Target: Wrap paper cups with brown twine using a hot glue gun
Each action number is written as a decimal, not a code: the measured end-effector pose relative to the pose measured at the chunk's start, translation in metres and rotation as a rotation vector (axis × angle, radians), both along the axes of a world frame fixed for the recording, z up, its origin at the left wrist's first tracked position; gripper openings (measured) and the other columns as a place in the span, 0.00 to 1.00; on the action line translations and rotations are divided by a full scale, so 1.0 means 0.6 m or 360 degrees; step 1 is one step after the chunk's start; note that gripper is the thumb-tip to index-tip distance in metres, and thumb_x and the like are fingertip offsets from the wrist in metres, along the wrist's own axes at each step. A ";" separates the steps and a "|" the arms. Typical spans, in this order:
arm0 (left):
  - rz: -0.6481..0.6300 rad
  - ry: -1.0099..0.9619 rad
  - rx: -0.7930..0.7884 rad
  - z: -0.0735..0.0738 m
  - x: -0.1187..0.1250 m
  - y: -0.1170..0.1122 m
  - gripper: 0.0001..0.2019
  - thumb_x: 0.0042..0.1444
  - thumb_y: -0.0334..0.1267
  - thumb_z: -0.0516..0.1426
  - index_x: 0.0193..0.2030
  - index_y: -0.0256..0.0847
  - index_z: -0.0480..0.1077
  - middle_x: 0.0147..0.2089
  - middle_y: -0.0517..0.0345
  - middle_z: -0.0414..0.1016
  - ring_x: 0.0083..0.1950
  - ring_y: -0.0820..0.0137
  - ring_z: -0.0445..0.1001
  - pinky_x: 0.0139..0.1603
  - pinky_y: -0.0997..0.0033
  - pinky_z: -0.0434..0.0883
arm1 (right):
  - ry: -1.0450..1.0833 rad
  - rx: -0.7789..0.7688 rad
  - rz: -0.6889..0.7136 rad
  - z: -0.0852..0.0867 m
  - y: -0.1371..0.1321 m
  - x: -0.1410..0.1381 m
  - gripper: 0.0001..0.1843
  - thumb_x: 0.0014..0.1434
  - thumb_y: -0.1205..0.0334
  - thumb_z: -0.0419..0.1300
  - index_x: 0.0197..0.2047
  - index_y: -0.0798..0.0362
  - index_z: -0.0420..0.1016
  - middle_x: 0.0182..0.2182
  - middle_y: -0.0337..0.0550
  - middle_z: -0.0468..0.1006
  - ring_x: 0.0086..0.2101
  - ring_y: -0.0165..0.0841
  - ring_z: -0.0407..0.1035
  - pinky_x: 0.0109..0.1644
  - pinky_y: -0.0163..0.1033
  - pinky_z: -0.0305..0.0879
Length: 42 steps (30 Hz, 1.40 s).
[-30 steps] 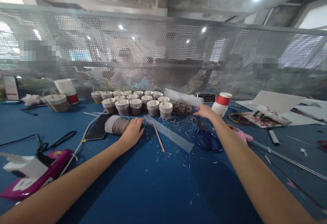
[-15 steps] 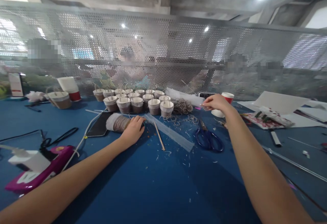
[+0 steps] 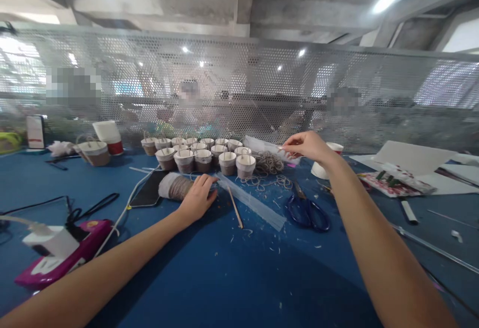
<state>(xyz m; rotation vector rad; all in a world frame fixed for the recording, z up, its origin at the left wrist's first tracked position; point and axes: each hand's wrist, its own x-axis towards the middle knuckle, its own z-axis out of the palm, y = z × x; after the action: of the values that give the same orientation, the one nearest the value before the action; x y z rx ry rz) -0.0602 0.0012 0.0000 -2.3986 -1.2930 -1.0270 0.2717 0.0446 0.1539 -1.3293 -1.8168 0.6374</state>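
Observation:
A cup-shaped roll wrapped in grey-brown twine lies on its side on the blue table. My left hand lies over its right end, fingers curled round it. At the back, my right hand has thumb and fingers pinched together beside a clear plastic sleeve; what is between the fingertips is too small to make out. Below it sits a tangled heap of grey twine. A wooden stick and a translucent strip lie between my hands, and blue-handled scissors rest near my right forearm.
Several small white-rimmed buckets stand in rows before a perforated metal screen. On the left are a magenta power strip, a phone and cables. Papers and a clear rod lie right.
My right hand has moved a little left, closer to the plastic sleeve. My left hand stays on the twine-wrapped roll. The camera view has tilted slightly upward.

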 end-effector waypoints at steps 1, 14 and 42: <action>-0.0040 -0.0017 0.0017 0.006 0.003 -0.005 0.10 0.62 0.34 0.51 0.49 0.38 0.66 0.45 0.48 0.70 0.49 0.60 0.68 0.52 0.55 0.69 | -0.0026 -0.0007 0.0089 0.004 -0.007 -0.010 0.09 0.45 0.58 0.69 0.28 0.54 0.79 0.23 0.41 0.78 0.24 0.30 0.72 0.32 0.37 0.73; -0.0319 -0.0360 -0.0208 0.023 0.030 -0.037 0.10 0.63 0.38 0.50 0.45 0.40 0.70 0.41 0.51 0.74 0.45 0.65 0.73 0.48 0.62 0.72 | -0.0209 -0.0065 0.0592 0.039 -0.074 -0.071 0.09 0.47 0.56 0.69 0.26 0.53 0.79 0.20 0.40 0.77 0.23 0.31 0.72 0.30 0.37 0.70; -0.0589 -0.1646 -0.1132 0.039 0.073 -0.069 0.25 0.42 0.59 0.64 0.20 0.38 0.61 0.16 0.66 0.60 0.18 0.80 0.57 0.19 0.78 0.56 | -0.0706 -0.0813 0.1344 -0.066 -0.053 -0.167 0.12 0.49 0.52 0.68 0.26 0.52 0.75 0.19 0.36 0.76 0.22 0.29 0.73 0.29 0.33 0.71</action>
<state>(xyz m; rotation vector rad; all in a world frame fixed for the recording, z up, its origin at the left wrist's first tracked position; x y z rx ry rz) -0.0166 -0.0400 0.0236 -2.7202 -1.7390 -2.4948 0.1714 0.0131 0.1141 -0.9984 -2.7309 1.4071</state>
